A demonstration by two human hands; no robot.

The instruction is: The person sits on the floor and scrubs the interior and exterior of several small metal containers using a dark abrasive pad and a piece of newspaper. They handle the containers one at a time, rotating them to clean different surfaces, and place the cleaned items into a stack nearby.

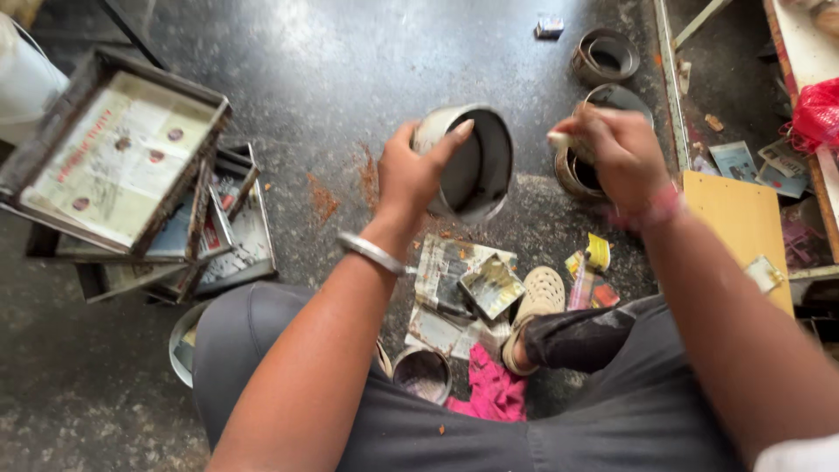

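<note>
Far out from my left hand [411, 175], a stack of shallow trays [114, 166] lined with printed paper sits on the dark floor [306, 70], tilted against one another. My left hand is closed around the rim of a round metal tin [472, 162], thumb over the edge, holding it off the floor with its open side tipped toward my right hand [616, 149]. Inside of tin looks grey and smeared; cannot tell if it is fully coated. Below the left hand, near my knee: torn paper scraps [459, 288], a second small tin [422, 374] standing open, a pink rag [489, 393], my sandalled foot [537, 301]. Right hand is closed on a small pale piece [559, 138], kind unclear, fingers bunched over another open tin [581, 175] on the floor. Beyond the right hand, two metal rings [605, 57] lie untouched. Judgement: work is midway — one tin in hand, several tins and rings waiting. Orange-red powder marks [323, 199] on the floor between the hands and the trays.
</note>
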